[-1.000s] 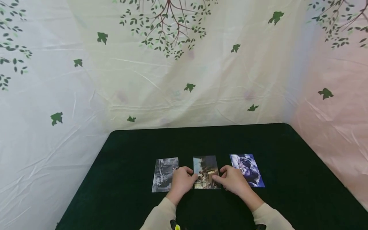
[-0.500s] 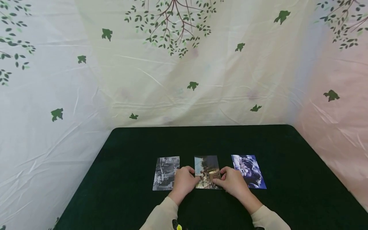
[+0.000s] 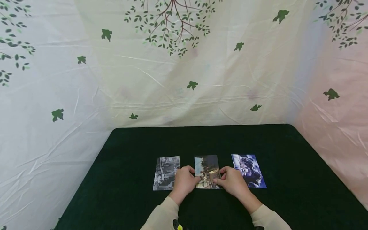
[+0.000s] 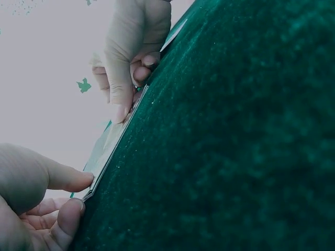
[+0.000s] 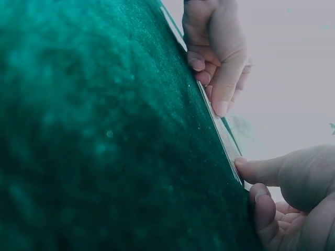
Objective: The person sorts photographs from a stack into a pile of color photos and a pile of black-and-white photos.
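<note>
A colour photo print [image 3: 205, 166] lies flat in the middle of a row of three on the dark green cloth. Seen edge-on in the left wrist view, it tops a thin stack of prints [image 4: 108, 149]. My left hand [image 3: 185, 181] pinches the stack's left edge, thumb on top and fingers at the side. At the opposite edge my right hand [image 3: 233, 182] holds it the same way, its thumb [image 5: 259, 170] on the top surface. Left of it lies a black-and-white print [image 3: 165, 172], partly covered by my left hand. A blue-violet print [image 3: 253, 172] lies partly behind my right hand.
The table [image 3: 138, 143] is covered in dark green velvety cloth and has rounded far corners. Behind it hangs a pale curtain [image 3: 161, 95] printed with branches and green leaves. Light sleeves [image 3: 162, 212] cover both forearms.
The head view has shifted slightly since a second ago, moving the scene a little within the frame. Both hands keep their places at the middle stack, which has not visibly moved.
</note>
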{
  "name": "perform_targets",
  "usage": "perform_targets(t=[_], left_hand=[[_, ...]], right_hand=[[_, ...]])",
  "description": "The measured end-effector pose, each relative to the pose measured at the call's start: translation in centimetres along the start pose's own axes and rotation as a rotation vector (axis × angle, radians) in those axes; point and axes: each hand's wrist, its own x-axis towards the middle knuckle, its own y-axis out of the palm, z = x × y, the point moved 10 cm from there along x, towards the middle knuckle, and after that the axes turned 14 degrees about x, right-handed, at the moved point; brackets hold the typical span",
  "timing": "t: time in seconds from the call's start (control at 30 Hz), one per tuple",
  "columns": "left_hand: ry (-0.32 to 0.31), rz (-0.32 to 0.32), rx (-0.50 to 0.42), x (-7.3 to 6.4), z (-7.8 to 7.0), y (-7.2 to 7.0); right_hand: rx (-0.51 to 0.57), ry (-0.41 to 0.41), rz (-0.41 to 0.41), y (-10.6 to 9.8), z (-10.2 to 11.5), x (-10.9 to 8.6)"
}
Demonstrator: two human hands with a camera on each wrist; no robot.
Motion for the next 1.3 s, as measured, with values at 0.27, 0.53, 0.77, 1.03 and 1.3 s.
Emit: perform_targets(t=[0.27,0.53,0.77,1.03,1.3], left_hand=[[0.001,-0.019,0.003,-0.1,-0.05,-0.04],[-0.009,-0.009,-0.002,-0.13,0.04,0.03],[-0.033,0.012,-0.016,-0.14,0.14,0.27],[-0.01,-0.007,-0.001,0.01,-0.11,0.28],[0.042,-0.053,0.001,0.0,-0.39,-0.36]], right_hand=[[0.009,-0.004,-0.011,-0.18,0.09,0.1],[0.011,-0.001,-0.014,-0.28,0.21,0.03],[0.009,0.001,-0.007,-0.28,0.18,-0.05],[0.015,0.0,-0.009,-0.43,0.49,-0.13],[0.048,-0.022,-0.02,-0.55,0.78,-0.29]])
